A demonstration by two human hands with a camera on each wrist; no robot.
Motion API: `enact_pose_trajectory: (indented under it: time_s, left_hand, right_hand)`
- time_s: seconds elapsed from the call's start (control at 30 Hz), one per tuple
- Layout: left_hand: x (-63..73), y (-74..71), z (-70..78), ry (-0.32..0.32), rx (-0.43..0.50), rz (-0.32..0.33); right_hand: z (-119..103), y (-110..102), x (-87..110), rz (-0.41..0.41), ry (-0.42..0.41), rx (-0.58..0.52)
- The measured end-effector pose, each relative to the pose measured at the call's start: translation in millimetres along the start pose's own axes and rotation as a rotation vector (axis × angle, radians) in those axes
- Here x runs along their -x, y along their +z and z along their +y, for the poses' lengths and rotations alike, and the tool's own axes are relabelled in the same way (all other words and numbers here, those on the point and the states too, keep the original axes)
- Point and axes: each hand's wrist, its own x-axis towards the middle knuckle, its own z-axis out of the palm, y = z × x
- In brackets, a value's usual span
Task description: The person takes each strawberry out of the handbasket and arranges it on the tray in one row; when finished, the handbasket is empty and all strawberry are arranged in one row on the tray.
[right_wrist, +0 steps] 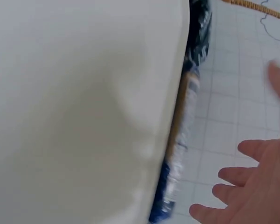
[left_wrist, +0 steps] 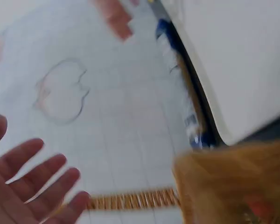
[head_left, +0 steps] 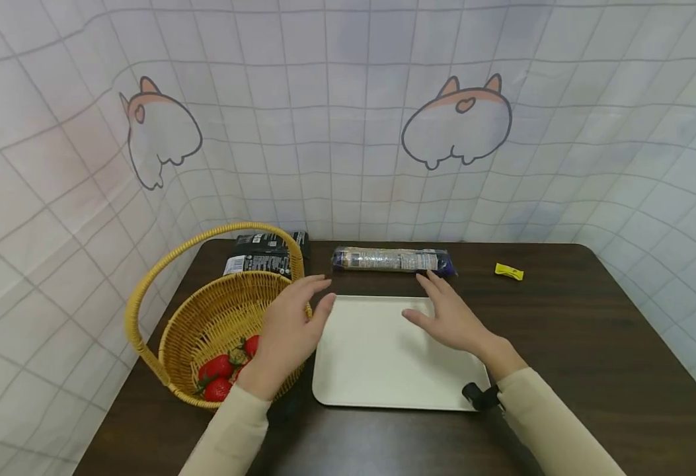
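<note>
My left hand (head_left: 291, 327) hovers over the right rim of a yellow wicker basket (head_left: 205, 297), its fingers relaxed and holding nothing. Inside the basket lie several red strawberries (head_left: 217, 389) with green leaves, partly hidden behind that hand and wrist. Above the right part of a cream rectangular tray (head_left: 377, 357) is my right hand (head_left: 451, 317), fingers spread and holding nothing. Both wrist views show the loose fingers of the left hand (left_wrist: 35, 186) and the right hand (right_wrist: 247, 186) apart from any object.
A long, clear-and-blue snack packet (head_left: 390, 260) lies behind the tray. Black packages (head_left: 267, 254) stand behind the basket, whose tall handle arches upward. A small yellow wrapped piece (head_left: 509, 272) sits at the back right of the dark table (head_left: 591, 357). A patterned curtain (head_left: 359, 132) hangs behind.
</note>
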Motion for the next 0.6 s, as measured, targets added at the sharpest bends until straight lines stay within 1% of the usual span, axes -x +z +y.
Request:
enact_pose_trajectory:
  time_s: [0.07, 0.1, 0.17, 0.2, 0.27, 0.33, 0.37, 0.43, 0.47, 0.53, 0.6]
  left_hand:
    - [17.2, -11.9, -8.7, 0.052, 0.061, 0.162]
    - [24.6, -17.9, -13.5, 0.082, 0.089, 0.254]
    - [34.7, -30.8, -21.8, 0.139, 0.155, 0.473]
    - [38.1, -37.5, -24.9, 0.156, 0.180, 0.586]
    - [42.5, -50.9, -29.3, 0.162, 0.221, 0.819]
    - [44.7, -63.8, -32.0, 0.129, 0.247, 1.033]
    - [45.7, -69.6, -32.8, 0.103, 0.265, 1.119]
    - [48.4, -79.2, -37.1, 0.048, 0.255, 1.248]
    - [51.1, -82.5, -40.8, 0.027, 0.234, 1.286]
    - [57.1, -86.6, -49.5, -0.018, 0.180, 1.318]
    - [64.1, -87.4, -58.7, -0.061, 0.132, 1.307]
  right_hand:
    - [2, 10, 7.8, 0.020, 0.003, -0.061]
    - [2, 14, 10.6, 0.033, 0.000, -0.087]
    - [-1, 18, 13.2, 0.063, -0.013, -0.134]
    - [-4, 20, 14.2, 0.077, -0.024, -0.161]
    - [-10, 24, 15.8, 0.099, -0.038, -0.221]
    - [-18, 28, 16.9, 0.112, -0.057, -0.279]
    - [-23, 31, 17.3, 0.115, -0.068, -0.304]
    - [-32, 36, 18.1, 0.120, -0.086, -0.348]
    - [-36, 39, 18.7, 0.120, -0.093, -0.371]
    - [-44, 45, 19.7, 0.122, -0.108, -0.412]
    - [-52, 51, 20.4, 0.128, -0.126, -0.447]
